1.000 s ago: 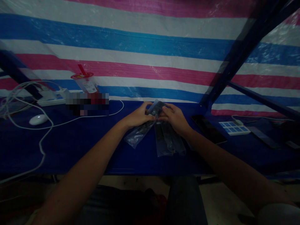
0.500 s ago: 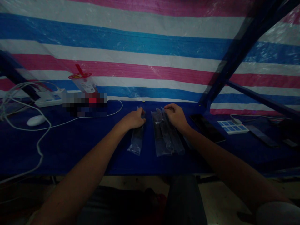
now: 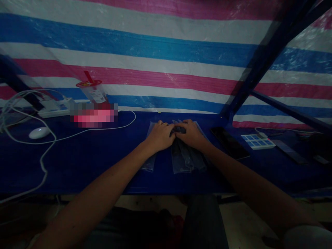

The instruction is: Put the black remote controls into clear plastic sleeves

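Observation:
Several clear plastic bags (image 3: pixel 185 160) with dark contents lie overlapped on the blue table, their lower ends pointing toward me. My left hand (image 3: pixel 162 135) reaches across to the upper left edge of this pile, its fingers bent closed on a bag there. Opposite it, my right hand (image 3: pixel 190 134) curls its fingers on the pile's upper end, almost meeting the left. A dark part of the bags shows between both hands. Beneath my left wrist lies one separate plastic bag (image 3: pixel 148 166), mostly covered. The fingertips are partly hidden and the light is dim.
A dark phone or tablet (image 3: pixel 229 142) lies right of the bags, beside a white power strip (image 3: pixel 258 141) and a flat slab (image 3: pixel 290 151). Leftward are a white mouse (image 3: pixel 39 132), a looping white cable (image 3: pixel 43 162) and a lidded cup (image 3: pixel 94 93). A striped sheet (image 3: pixel 166 52) hangs behind.
My left hand has left the separate bag and moved right to the pile. My right hand has stayed at the pile's upper end, shifting slightly. A blurred patch near the cup has turned pinkish.

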Demonstrator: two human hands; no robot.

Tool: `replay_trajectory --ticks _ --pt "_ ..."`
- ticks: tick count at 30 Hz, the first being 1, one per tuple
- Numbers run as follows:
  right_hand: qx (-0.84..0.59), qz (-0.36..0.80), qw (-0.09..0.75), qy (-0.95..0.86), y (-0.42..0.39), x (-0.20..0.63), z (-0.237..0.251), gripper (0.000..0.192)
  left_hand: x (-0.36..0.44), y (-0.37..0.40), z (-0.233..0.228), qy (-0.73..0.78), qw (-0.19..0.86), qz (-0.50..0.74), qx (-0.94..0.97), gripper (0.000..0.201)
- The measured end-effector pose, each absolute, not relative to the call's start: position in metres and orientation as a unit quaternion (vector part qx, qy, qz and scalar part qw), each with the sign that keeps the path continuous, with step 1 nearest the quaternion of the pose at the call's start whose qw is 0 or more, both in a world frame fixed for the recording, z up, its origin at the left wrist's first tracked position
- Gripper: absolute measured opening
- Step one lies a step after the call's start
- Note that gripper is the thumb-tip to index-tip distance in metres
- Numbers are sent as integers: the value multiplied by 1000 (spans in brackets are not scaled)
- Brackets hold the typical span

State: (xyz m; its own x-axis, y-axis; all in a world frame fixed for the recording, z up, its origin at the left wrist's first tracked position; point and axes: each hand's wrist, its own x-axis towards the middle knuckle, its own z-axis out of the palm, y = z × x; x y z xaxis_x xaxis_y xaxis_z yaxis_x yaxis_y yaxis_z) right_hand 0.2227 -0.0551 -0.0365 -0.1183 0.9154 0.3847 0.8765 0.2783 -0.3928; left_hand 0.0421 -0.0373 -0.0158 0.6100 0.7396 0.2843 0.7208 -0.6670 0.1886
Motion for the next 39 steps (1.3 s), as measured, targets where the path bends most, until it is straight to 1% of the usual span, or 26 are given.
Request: replay_trajectory --ticks 4,7,10,16,20,26,32,35,39 --pt "-594 40 272 -756 -52 223 -37 30 44 -41 -19 392 20 144 908 44" --pt "-599 45 272 -752 -51 223 -38 30 44 -43 -20 406 5 135 904 52" --pt "-603 51 274 -747 -50 223 -39 30 46 -45 -20 418 4 138 898 56" --pt "-604 50 266 -750 -51 222 -36 26 49 -52 -16 447 75 121 883 59" --pt "-611 59 261 -745 -53 221 -33 25 52 -57 -13 482 77 98 867 54" --pt "-614 58 257 -744 -53 222 -35 28 54 -60 -11 487 79 98 865 55" --pt "-615 43 273 -739 -53 222 -40 29 52 -61 -6 518 147 110 835 65" --pt "-620 41 276 -733 -54 221 -40 29 47 -55 -2 515 195 160 819 62" --pt "-623 45 271 -732 -53 221 -40 28 34 -41 5 520 258 223 783 47"
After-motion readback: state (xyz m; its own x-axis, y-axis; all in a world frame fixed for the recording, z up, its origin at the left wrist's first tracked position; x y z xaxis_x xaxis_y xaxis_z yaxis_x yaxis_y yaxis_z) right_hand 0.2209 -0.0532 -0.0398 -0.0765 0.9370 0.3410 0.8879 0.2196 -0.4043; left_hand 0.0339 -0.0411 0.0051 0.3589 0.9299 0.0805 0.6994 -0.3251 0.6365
